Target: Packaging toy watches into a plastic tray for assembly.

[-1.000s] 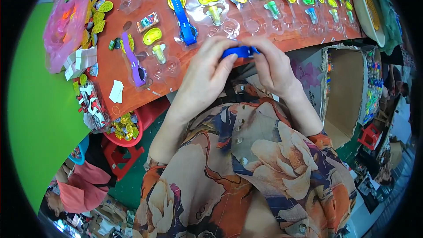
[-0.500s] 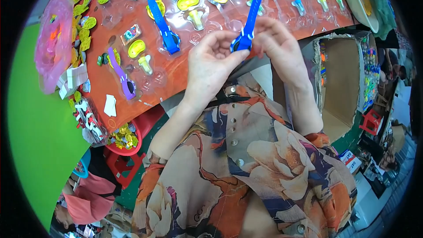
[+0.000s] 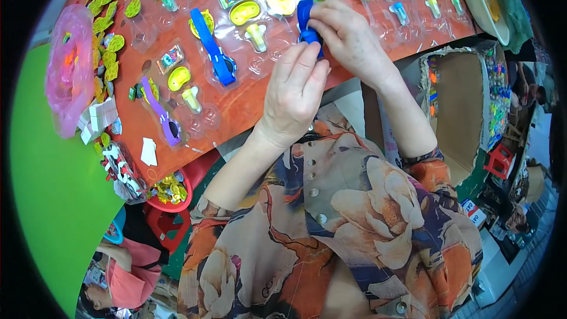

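Your two hands meet over the orange table (image 3: 248, 112). Your left hand (image 3: 293, 97) and your right hand (image 3: 348, 38) both pinch a small blue strap (image 3: 305, 20), with fingers closed tight on it. The strap sits up near the far side of the table, just above a clear plastic tray (image 3: 260, 29) with a yellow toy part in it. Another blue strap (image 3: 214, 50) lies flat to the left, well apart from your hands. A purple strap (image 3: 160, 113) lies further left. A pink bag (image 3: 69, 68) rests at the left edge of the table
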`<state>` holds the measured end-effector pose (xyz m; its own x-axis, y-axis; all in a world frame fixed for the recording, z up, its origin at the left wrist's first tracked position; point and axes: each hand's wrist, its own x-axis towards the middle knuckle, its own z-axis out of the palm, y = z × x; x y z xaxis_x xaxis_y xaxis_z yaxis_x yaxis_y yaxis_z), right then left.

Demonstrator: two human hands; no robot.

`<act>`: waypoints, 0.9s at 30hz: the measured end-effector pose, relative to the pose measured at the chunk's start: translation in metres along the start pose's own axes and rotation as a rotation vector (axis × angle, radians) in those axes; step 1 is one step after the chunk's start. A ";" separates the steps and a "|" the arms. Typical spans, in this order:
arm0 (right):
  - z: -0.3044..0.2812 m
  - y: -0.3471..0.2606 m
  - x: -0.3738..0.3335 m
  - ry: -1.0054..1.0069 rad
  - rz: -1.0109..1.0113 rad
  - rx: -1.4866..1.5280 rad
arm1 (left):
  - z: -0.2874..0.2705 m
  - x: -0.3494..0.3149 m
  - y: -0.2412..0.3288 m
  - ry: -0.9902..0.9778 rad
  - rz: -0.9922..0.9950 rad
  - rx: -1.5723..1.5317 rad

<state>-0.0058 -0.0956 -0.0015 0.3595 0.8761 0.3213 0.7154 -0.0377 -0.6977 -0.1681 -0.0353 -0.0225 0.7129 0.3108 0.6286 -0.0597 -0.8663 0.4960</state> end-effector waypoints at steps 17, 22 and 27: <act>-0.006 -0.024 0.033 -0.312 0.138 -0.443 | 0.011 -0.012 -0.013 -0.126 0.033 0.147; -0.005 0.004 0.141 -0.101 -0.010 -0.297 | 0.001 -0.009 -0.010 -0.142 0.020 0.182; 0.071 0.072 0.279 0.050 -0.219 -0.468 | 0.007 -0.008 -0.008 -0.109 0.067 0.286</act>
<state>0.1031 0.1799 -0.0076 0.1911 0.8641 0.4657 0.9643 -0.0768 -0.2533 -0.1687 -0.0333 -0.0361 0.7859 0.2188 0.5784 0.0791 -0.9632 0.2568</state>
